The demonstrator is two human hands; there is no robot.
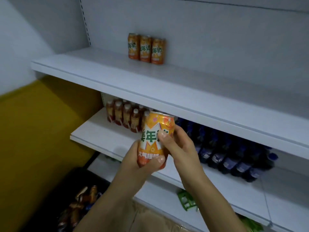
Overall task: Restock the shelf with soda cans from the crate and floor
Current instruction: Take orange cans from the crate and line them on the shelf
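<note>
An orange soda can (151, 131) is held nearly upright below the white shelf (117, 76) bearing three matching cans (145, 48).

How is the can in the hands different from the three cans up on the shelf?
The held can is gripped by the left hand and right hand, off any shelf; the three cans stand on the upper shelf. The held can leans a little; the three cans stand upright in a row. All are orange with the same green writing.
</note>
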